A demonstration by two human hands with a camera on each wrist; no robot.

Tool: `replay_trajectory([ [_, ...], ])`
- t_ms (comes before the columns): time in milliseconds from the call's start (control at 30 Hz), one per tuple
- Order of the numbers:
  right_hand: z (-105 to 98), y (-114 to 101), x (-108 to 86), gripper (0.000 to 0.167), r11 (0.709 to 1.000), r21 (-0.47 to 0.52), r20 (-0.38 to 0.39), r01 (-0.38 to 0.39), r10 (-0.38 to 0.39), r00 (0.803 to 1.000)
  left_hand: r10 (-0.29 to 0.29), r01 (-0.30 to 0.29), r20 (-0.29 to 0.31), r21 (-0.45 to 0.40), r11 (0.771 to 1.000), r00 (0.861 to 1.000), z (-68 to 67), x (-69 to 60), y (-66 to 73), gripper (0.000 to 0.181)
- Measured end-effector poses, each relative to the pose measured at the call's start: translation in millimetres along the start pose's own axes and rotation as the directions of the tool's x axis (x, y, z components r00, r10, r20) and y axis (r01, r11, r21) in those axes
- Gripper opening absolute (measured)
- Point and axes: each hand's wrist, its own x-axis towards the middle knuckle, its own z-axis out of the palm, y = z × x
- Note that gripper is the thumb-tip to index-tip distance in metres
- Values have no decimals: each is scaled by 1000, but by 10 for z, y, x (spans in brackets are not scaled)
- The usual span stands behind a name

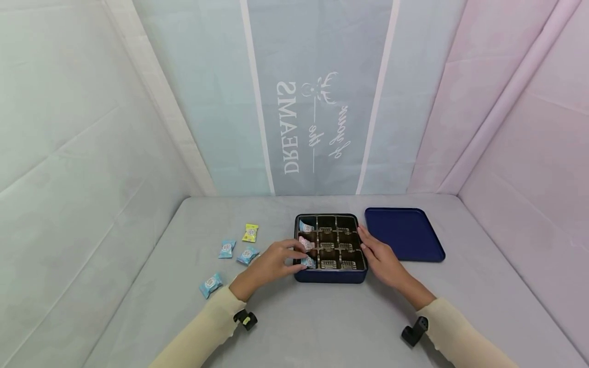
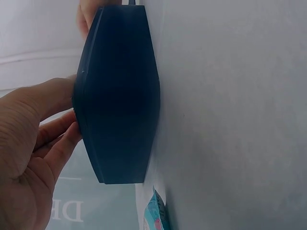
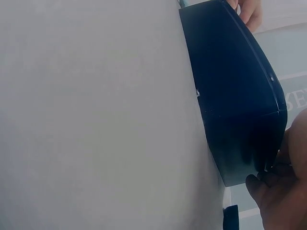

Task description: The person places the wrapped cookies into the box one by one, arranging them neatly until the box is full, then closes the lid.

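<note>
My left hand (image 1: pixel 271 263) reaches over the left wall of the dark blue box (image 1: pixel 330 276), thumb and fingertips around a blue packet (image 1: pixel 309 262) in the front-left compartment. A pink packet (image 1: pixel 306 243) lies in the middle-left compartment and another blue packet (image 1: pixel 306 227) in the back-left one. My right hand (image 1: pixel 386 263) rests against the box's right side, its fingers fairly straight along the rim. In the left wrist view the box (image 2: pixel 120 96) hides the left fingertips; in the right wrist view the right hand (image 3: pixel 283 191) touches the box (image 3: pixel 235 86) near a corner.
Left of the box lie a yellow packet (image 1: pixel 250 233) and several blue packets (image 1: pixel 227 249), one of them (image 1: pixel 211 285) nearer the front. The dark blue lid (image 1: pixel 400 232) lies on the grey surface at the right, behind my right hand. Fabric walls stand at the back and sides.
</note>
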Motion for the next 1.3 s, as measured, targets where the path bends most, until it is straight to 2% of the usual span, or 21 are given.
replay_trajectory([
  [167,1,1,-6,49,1000,-3,-1,1,-1,1000,-19,19,18,0,1000,1000,-6,-8,19,20],
  [333,4,5,12,49,1000,-6,-7,3,-3,1000,-12,12,20,-2,1000,1000,-22,-5,37,19],
  [633,11,-2,15,49,1000,-6,-9,-15,15,1000,22,-22,-1,16,1000,1000,-24,-8,55,17],
  [800,7,-7,5,50,1000,-2,-6,-14,14,1000,18,-17,-17,21,1000,1000,-29,-22,76,16],
  [967,-7,-11,10,50,1000,7,-2,-21,21,1000,-22,22,-74,8,1000,997,-35,-47,71,16],
  [1133,-9,-10,16,50,1000,5,1,-24,24,1000,-34,35,-178,-2,999,983,-41,-79,18,14],
  [1300,-16,-21,17,50,999,19,14,-29,28,1000,-57,63,-228,19,998,972,-74,-118,-36,15],
])
